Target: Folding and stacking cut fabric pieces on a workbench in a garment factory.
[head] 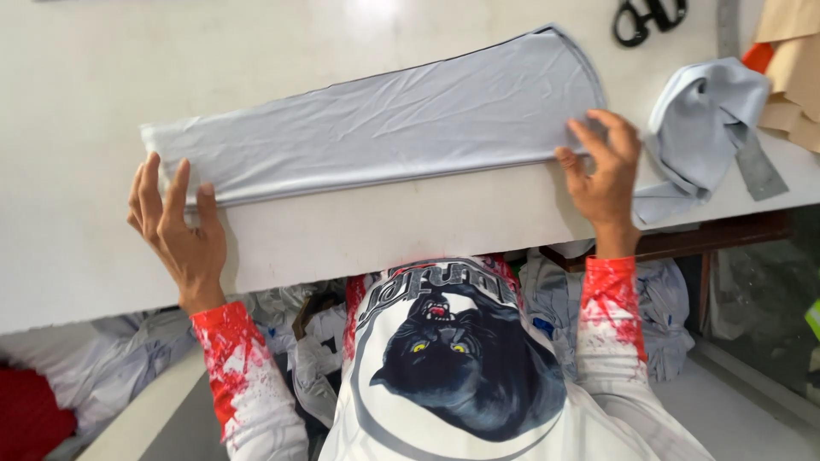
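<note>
A long folded piece of light grey fabric (384,124) lies flat across the white table (85,85), narrow at the left and wide and rounded at the right. My left hand (175,226) rests with fingers spread on its narrow left end, at the lower corner. At the wide end my right hand (605,171) presses its fingers on the lower right corner. Both hands lie flat on the cloth and grip nothing.
A crumpled grey fabric piece (705,119) lies at the right table edge beside brown paper (790,72). Black scissors (647,19) sit at the top right. Piles of grey cloth (564,299) hang below the table's near edge.
</note>
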